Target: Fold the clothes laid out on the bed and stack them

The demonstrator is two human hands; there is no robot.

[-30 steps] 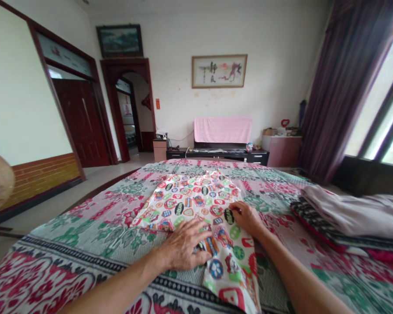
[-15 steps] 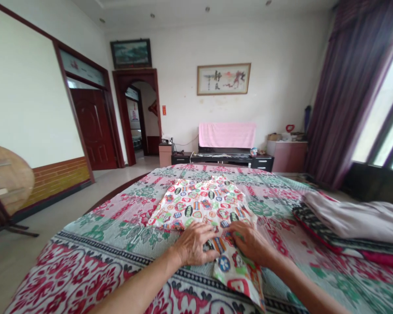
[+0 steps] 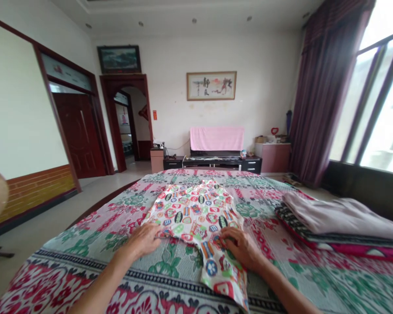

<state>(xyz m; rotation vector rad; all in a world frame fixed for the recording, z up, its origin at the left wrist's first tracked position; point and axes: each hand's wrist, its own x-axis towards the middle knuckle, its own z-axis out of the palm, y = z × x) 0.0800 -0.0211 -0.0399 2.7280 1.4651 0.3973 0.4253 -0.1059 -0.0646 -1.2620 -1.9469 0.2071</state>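
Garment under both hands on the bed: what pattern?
The garment is white with many small badges printed in red, green, blue and orange; head view shows it.

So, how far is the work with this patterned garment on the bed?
Done, it seems: a pile of folded cloth lies at the right. In hand: the patterned garment lies spread on the bed; the left hand touches its near edge, the right hand presses its narrow lower part. Left: probably folding it and adding it to the pile.

walls (image 3: 265, 87) white | doors (image 3: 81, 139) dark wood | curtain (image 3: 317, 100) purple | window (image 3: 380, 109) bright, right
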